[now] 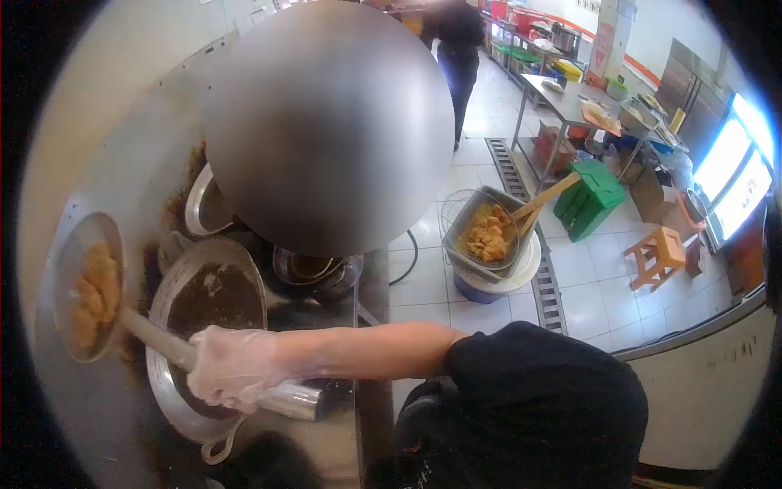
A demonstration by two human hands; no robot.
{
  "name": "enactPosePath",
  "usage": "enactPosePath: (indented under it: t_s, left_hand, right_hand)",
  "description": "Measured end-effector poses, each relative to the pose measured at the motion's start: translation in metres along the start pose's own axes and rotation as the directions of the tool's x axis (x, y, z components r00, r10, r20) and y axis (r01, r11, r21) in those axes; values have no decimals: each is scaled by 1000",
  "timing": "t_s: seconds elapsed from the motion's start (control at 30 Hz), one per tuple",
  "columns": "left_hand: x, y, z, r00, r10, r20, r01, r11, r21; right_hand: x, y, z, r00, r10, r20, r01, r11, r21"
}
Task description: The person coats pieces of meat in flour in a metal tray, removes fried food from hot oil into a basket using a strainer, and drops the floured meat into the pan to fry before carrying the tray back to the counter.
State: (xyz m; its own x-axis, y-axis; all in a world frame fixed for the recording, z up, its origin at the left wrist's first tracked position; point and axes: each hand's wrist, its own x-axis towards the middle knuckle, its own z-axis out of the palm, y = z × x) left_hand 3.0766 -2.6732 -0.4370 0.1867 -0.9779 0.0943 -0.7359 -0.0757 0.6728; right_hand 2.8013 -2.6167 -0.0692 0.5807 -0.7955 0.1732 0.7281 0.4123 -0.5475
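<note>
My right hand (232,367), in a thin clear glove, grips the handle of a long-handled strainer (114,236). The strainer's round bowl is at the far left, with golden fried pieces (94,297) in it. Beneath my hand and the handle is a large wok (155,318) of dark oil (216,306), with some foam on the surface. A loop handle (220,440) juts from its near side. I do not see my left hand.
A rectangular tray (481,265) of fried food with wooden-handled tools stands on a white tub (521,281) to the right. Behind are a green bin (590,200), an orange stool (658,257) and a metal table (562,98). A person (459,65) stands further back. A large blur hides the upper middle.
</note>
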Motion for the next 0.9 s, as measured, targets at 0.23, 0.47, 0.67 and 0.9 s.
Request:
enactPosePath:
  t_s: [0.23, 0.47, 0.67, 0.9]
  left_hand:
    - [-25, -2, 16, 998, 20, 57, -21, 1000, 16]
    - [-95, -55, 26, 982, 2, 190, -9, 999, 39]
    - [-210, -134, 25, 876, -169, 451, 120, 984, 135]
    - [-361, -161, 50, 751, -322, 577, 212, 944, 251]
  right_hand:
    - [-38, 4, 8, 968, -218, -122, 97, 780, -618]
    - [-61, 26, -20, 986, -164, 14, 132, 736, -664]
    - [-49, 16, -10, 987, -119, 108, 153, 901, -405]
    - [-85, 16, -23, 950, 130, -285, -218, 927, -306]
